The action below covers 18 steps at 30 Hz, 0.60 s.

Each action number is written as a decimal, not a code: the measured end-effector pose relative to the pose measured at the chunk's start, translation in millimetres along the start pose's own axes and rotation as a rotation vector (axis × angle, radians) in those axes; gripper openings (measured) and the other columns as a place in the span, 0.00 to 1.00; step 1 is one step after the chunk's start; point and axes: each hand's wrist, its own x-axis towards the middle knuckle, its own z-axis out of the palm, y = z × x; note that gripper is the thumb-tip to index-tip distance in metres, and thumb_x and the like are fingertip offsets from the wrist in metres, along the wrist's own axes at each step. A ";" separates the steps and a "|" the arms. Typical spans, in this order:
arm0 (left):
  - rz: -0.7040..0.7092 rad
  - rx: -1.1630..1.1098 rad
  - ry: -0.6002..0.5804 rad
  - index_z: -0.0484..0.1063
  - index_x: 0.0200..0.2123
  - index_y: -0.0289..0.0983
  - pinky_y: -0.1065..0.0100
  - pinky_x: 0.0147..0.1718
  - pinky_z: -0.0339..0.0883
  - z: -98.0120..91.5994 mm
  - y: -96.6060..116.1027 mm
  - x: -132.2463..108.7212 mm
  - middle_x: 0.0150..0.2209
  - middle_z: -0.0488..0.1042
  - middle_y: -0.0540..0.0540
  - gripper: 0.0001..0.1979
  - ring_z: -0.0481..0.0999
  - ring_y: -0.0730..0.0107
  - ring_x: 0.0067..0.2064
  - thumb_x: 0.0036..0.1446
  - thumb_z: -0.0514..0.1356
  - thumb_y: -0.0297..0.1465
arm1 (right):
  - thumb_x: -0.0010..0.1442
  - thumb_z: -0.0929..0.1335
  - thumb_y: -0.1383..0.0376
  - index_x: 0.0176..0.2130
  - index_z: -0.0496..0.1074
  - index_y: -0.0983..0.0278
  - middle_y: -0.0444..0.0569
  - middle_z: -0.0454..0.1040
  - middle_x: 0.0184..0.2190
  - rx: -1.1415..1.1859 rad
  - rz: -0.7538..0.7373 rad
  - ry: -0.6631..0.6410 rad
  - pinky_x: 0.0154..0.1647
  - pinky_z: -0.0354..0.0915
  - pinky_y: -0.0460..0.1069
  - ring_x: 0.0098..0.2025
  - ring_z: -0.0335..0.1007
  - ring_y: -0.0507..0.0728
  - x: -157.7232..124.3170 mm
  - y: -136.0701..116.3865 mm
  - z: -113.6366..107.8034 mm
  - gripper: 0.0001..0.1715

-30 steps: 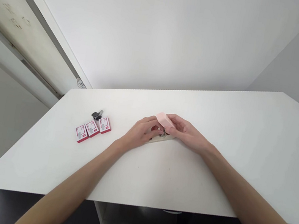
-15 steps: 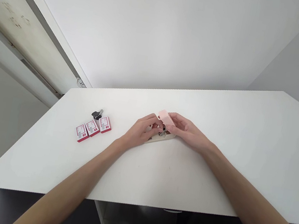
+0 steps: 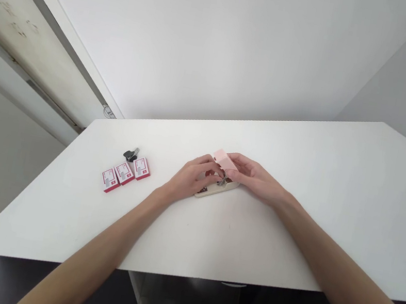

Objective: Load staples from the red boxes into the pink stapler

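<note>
A small pink stapler (image 3: 224, 161) lies opened near the middle of the white table (image 3: 298, 190), its pale base (image 3: 215, 190) flat on the surface and its pink top tilted up. My left hand (image 3: 192, 177) is curled over the base's left end, fingertips at the metal part inside. My right hand (image 3: 255, 178) grips the raised pink top from the right. Three small red-and-white staple boxes (image 3: 124, 174) lie in a row to the left, with a small black metal tool (image 3: 131, 154) just behind them.
The table meets a white wall at the back and ends at its left edge beside a window frame (image 3: 39, 55). Its front edge runs just below my forearms, with dark space underneath.
Both hands stay on the stapler. They and the stapler have shifted slightly, and more of the pale base shows at the left now.
</note>
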 end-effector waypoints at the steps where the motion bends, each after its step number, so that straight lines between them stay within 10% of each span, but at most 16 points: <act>1: -0.001 0.000 -0.008 0.78 0.44 0.42 0.66 0.38 0.72 0.0 -0.1 0.0 0.47 0.73 0.44 0.09 0.75 0.66 0.43 0.70 0.59 0.37 | 0.65 0.72 0.46 0.57 0.74 0.53 0.50 0.80 0.50 0.001 -0.003 -0.004 0.58 0.67 0.62 0.53 0.75 0.64 -0.1 -0.3 -0.3 0.25; 18: -0.019 0.012 -0.019 0.75 0.43 0.40 0.64 0.41 0.68 0.7 6.4 0.8 0.41 0.71 0.45 0.10 0.70 0.65 0.41 0.70 0.58 0.39 | 0.66 0.72 0.48 0.56 0.75 0.53 0.50 0.79 0.53 0.011 -0.018 -0.072 0.59 0.67 0.60 0.55 0.75 0.64 -1.4 -3.7 -0.3 0.23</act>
